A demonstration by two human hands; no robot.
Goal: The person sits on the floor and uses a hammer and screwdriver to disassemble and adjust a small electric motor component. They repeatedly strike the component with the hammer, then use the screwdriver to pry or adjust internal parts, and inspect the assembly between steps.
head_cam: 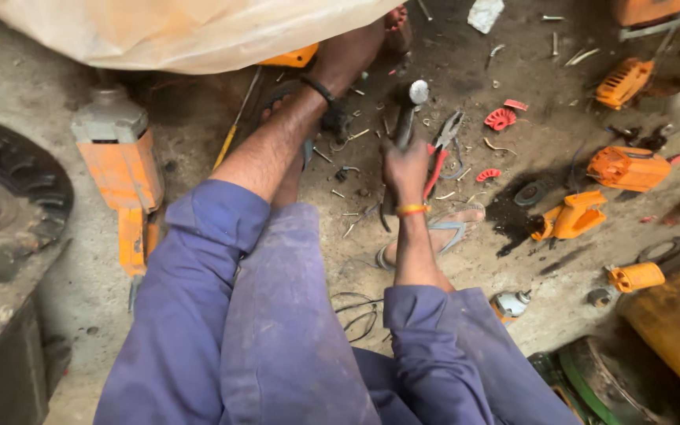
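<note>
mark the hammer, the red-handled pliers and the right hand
hammer [417, 92]: head view, on its metal head.
red-handled pliers [437, 167]: head view, on a red handle.
right hand [404, 167]: head view, on the back of the hand.

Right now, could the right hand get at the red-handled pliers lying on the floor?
Probably yes. The red-handled pliers lie just beside the right hand with bare floor between, but that hand is closed on a metal-headed hammer, so it would need freeing first.

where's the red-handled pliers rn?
In the head view, the red-handled pliers lie on the dirty floor just right of centre, right beside the right hand gripping the hammer, with a red plastic fan piece further right.
</note>
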